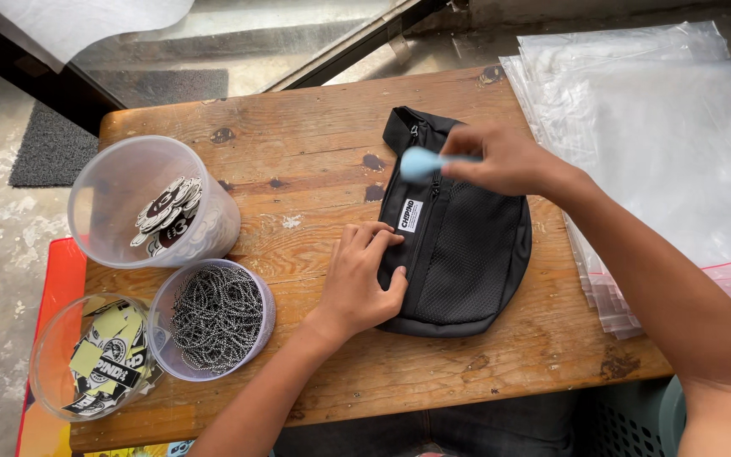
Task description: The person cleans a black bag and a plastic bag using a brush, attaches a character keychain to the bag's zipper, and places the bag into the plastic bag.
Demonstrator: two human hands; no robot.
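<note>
Bag: black waist pouch (458, 254) with a mesh front and a small white label, lying flat on our wooden table (315, 144), right of centre.
Left hand: our left hand (364, 279) rests palm down on the pouch's left edge, fingers loosely spread and pressing on it, thumb against the side, nothing clamped in it.
Right hand: our right hand (501, 159) has its fingers pinched together around the handle of a light blue tool (425, 162), whose rounded head hovers over the zipper near the top of the pouch.
Tubs: three clear tubs on the left, one with round black-and-white badges (167, 211), one full of ball chains (216, 317), one with yellowish tags (105, 355).
Plastic: stack of clear bags (670, 135) just right of the pouch.
</note>
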